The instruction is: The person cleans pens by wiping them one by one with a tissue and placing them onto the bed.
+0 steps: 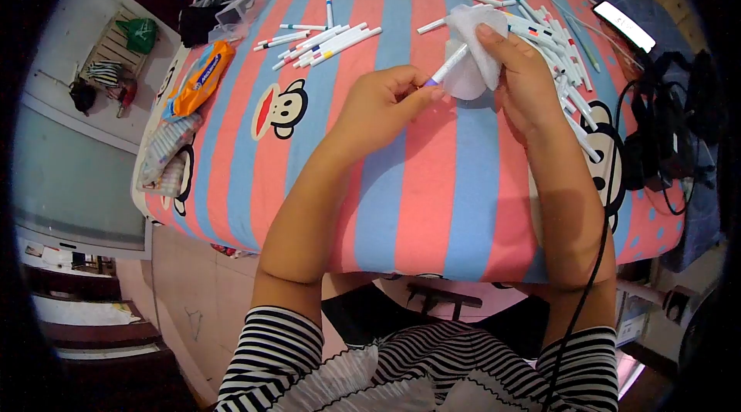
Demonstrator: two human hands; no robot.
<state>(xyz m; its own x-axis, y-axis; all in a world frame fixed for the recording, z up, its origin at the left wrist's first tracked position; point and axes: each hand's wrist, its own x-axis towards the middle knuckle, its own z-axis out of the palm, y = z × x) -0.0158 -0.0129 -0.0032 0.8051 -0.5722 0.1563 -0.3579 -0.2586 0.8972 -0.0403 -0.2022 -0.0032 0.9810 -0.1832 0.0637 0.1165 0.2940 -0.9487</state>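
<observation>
Both bare forearms reach forward, left hand [390, 103] and right hand [523, 76] pinching closely together.

Pale tiled floor [185, 296] beside striped bed [378, 203].

"Where does the camera look from?"
"The wearer's head, at the near side of the bed [378, 203]."
"Facing?"
"Forward and steeply down, over the bed."
"How near is it?"
"Within arm's reach of the hands [386, 107] above the bed. The view is wide and dark-rimmed, taking in floor [181, 281] to the bed's near left."
</observation>
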